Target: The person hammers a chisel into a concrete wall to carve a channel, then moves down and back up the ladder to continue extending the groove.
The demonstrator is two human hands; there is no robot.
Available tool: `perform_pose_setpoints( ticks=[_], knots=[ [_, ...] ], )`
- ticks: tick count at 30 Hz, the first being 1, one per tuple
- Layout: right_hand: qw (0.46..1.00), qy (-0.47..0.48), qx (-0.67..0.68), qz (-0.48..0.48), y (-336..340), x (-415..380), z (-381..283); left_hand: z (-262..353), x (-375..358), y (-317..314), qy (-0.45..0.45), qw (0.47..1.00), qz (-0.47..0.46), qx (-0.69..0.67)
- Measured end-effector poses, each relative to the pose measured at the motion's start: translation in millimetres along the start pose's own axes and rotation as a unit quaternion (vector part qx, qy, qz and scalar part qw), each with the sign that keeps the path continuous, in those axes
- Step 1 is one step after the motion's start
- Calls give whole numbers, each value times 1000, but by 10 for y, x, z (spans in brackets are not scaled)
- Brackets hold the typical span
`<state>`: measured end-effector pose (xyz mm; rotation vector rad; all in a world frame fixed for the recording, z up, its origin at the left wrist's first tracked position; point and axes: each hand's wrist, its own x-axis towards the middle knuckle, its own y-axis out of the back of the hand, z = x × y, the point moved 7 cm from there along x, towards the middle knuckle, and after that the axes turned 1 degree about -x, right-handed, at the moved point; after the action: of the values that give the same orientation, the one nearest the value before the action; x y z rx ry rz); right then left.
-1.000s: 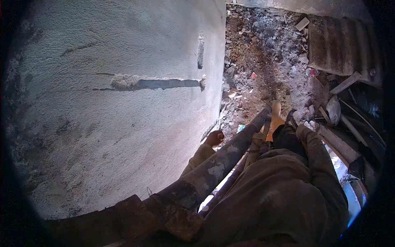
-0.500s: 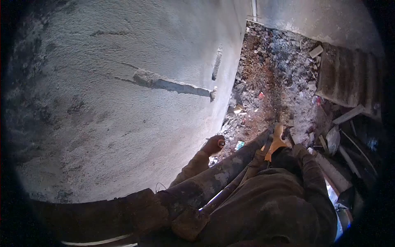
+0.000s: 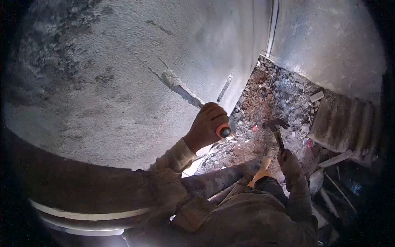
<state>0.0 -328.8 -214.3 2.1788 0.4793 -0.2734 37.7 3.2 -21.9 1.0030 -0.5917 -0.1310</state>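
Note:
My left hand [image 3: 207,125] is wrapped round a chisel [image 3: 223,130]; its orange collar and round metal end face me. The rest of the chisel is hidden by the fist. That hand is at the lower end of a groove [image 3: 181,88] cut into the rough plaster wall [image 3: 123,119]. Whether the chisel's tip touches the wall cannot be seen. My right hand [image 3: 290,165] grips the handle of a claw hammer [image 3: 278,131], held upright with its head above the rubble floor, apart from the chisel.
A shorter groove [image 3: 225,87] marks the wall farther right. Broken rubble [image 3: 263,99] covers the floor along its base. At the right lie a corrugated sheet [image 3: 341,123] and loose boards [image 3: 335,159]. A thick, dark pole-like shape [image 3: 222,180] slants across below my left hand.
My left hand has risen with the chisel to the groove's lower end. My right hand has raised the hammer from low near my body. The view has shifted too.

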Motion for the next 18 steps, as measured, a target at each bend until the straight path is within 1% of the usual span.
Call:
perform_pose_setpoints(
  ticks=[2, 3, 4, 6, 7, 8, 10, 11, 12, 14, 16, 18],
  knots=[
    [999, -2, 32, 3, 212, -81, -307, 173, 131, 89, -54, 997, 22, -52],
    [999, -36, 10, 0, 291, -115, -392, 219, 174, 45, -75, 997, -2, -16],
    [1000, -30, 3, 4, 302, -137, -420, 223, 210, 58, -76, 997, 8, -14],
    [998, 36, 39, 41, 363, -191, -505, 269, 260, 39, -107, 994, 0, 1],
    [995, 57, 51, 60, 525, -255, -814, 268, 284, 75, -101, 995, 22, 11],
    [999, 24, 11, 36, 507, -225, -795, 267, 309, 133, -100, 994, 36, 14],
    [991, 108, 55, 64, 653, -316, -1134, 180, 333, 125, -50, 997, -49, 38],
    [996, 77, -23, 31, 642, -264, -1121, 178, 355, 164, -73, 996, -36, 47],
    [996, 81, -27, 32, 623, -241, -1108, 146, 369, 206, -72, 996, -31, 48],
    [998, 50, 30, 38, 555, -197, -1068, 115, 378, 238, -93, 992, -61, 60],
    [999, 41, 8, 22, 613, -220, -1232, 52, 395, 249, -94, 992, -54, 67],
    [998, 51, 23, 11, 628, -236, -1307, 15, 393, 269, -102, 993, -33, 54]
  ],
)
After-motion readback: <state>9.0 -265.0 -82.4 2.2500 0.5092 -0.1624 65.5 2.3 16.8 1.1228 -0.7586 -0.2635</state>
